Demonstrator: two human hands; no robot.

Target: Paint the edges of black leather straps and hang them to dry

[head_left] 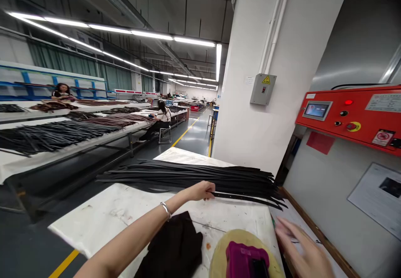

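Observation:
My left hand (202, 190), with a silver bangle on the wrist, is closed on the end of a black belt strap (239, 196) that shows a row of small holes. This strap lies along the near side of a pile of black straps (188, 173) across the white-covered table (103, 215). Off the table's right edge is my right hand (302, 246), blurred by motion, its fingers stretched out and apart with nothing visible in them. Between my arms lie a dark cloth (173, 248) and a round yellowish pad (219, 255) bearing a magenta object (246, 255) with a black part.
A red machine panel (360, 115) with a screen and buttons stands at the right, beside a white pillar (250, 40). To the left, long tables (72, 148) carry many straps. One person (163, 115) sits on a stool there; another person (62, 92) is farther back.

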